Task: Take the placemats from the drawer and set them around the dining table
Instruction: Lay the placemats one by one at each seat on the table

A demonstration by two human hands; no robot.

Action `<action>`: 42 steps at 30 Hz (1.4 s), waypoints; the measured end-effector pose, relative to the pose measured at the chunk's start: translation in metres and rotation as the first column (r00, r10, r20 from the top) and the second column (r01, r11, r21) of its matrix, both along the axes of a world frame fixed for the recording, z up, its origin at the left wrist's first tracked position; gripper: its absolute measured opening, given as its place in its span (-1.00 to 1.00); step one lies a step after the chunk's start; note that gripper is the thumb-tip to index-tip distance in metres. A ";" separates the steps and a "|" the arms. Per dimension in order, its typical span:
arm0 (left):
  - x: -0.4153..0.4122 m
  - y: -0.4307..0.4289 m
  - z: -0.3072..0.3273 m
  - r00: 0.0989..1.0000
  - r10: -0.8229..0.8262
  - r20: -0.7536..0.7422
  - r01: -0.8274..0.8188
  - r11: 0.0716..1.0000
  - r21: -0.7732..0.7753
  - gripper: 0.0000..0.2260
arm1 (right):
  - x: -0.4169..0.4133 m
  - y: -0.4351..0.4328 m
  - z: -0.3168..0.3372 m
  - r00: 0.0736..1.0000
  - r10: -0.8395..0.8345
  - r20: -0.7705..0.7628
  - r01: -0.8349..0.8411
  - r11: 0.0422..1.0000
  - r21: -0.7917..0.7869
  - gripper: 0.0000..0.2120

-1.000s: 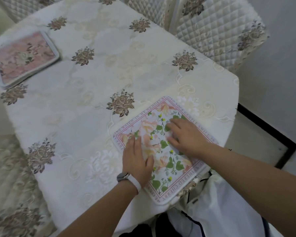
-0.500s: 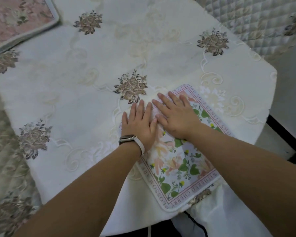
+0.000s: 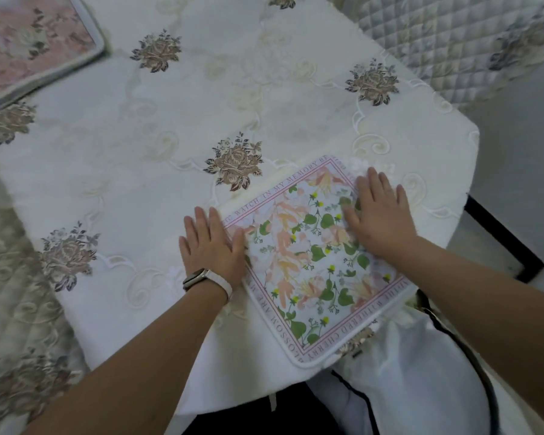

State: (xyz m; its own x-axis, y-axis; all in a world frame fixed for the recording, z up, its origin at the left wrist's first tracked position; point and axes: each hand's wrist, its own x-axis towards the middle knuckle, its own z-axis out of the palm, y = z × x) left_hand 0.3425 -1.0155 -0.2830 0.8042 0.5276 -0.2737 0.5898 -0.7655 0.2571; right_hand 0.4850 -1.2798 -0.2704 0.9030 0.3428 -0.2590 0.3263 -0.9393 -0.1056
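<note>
The floral mat (image 3: 308, 277), lettered "WATCH IN MY MEMORY", is pressed by the flat, straight-fingered left hand (image 3: 212, 249) and right hand (image 3: 380, 221).

views: one, head-worn, wide-angle | from: above the desk's (image 3: 296, 89) near edge | faces: forward, steeply down | range: close, floral placemat (image 3: 311, 262) at desk's near edge sits mid-frame | beyond desk's far side: quilted chair (image 3: 453, 42), cropped

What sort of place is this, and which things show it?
Probably a home dining room: a cream tablecloth embroidered with roses, a floral placemat at its near edge, a pink placemat at the far left, and a quilted chair cover at the far right.
</note>
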 end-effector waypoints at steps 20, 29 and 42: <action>-0.015 -0.074 0.005 0.937 -0.345 -0.065 0.349 0.934 0.074 -0.21 | -0.048 -0.062 -0.007 0.997 0.047 -0.068 -0.047 0.999 0.007 -0.37; -0.068 -0.065 0.014 0.956 -0.285 -0.068 0.287 0.958 0.013 -0.17 | -0.072 -0.089 0.000 0.992 -0.097 -0.086 0.101 0.994 0.049 -0.35; -0.111 -0.118 0.004 0.837 -0.537 -0.107 0.543 0.839 0.036 0.00 | -0.127 -0.087 -0.018 0.981 0.191 -0.016 -0.190 0.980 0.057 -0.39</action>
